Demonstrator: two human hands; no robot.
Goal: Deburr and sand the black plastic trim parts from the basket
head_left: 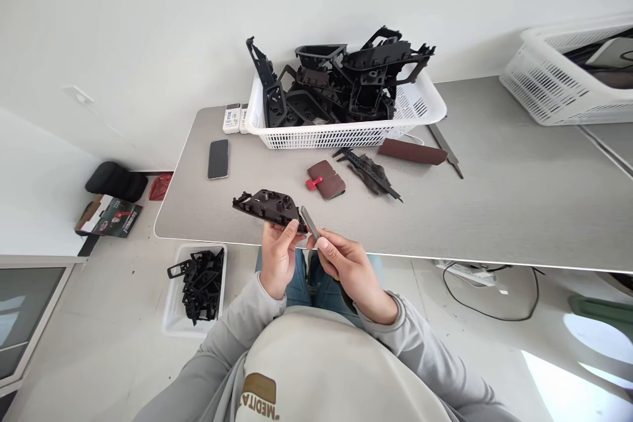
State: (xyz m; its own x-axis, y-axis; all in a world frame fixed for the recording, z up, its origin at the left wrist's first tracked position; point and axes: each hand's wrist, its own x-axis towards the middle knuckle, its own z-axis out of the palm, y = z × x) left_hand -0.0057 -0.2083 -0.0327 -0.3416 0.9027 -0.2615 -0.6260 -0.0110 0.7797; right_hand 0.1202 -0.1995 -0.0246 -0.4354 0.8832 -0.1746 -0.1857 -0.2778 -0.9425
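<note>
Scanning L to R, we find a white plastic tray [171, 316] on the floor w/ black plastic frames [200, 283] in it, then a phone [218, 159] on the grey table [514, 171]. Our left hand [277, 257] is clamped on a dark moulded plastic part [270, 206], held in the air just off the table edge. Our right hand [349, 270] pinches a small flat metal file [309, 222] by its end, the tip right at the part's edge; the 2 hands sit close together, and we can't tell if they touch. The part looks light & stiff, w/ a matte, not-too-slippery face. Its thin ribs & tabs look brittle, so we'd hold the thick body, not the tabs. Further R: a brown pad w/ red clip [325, 179], a white basket [346, 138] heaped w/ black parts [366, 86], & a brown abrasive strip [413, 151].
</note>
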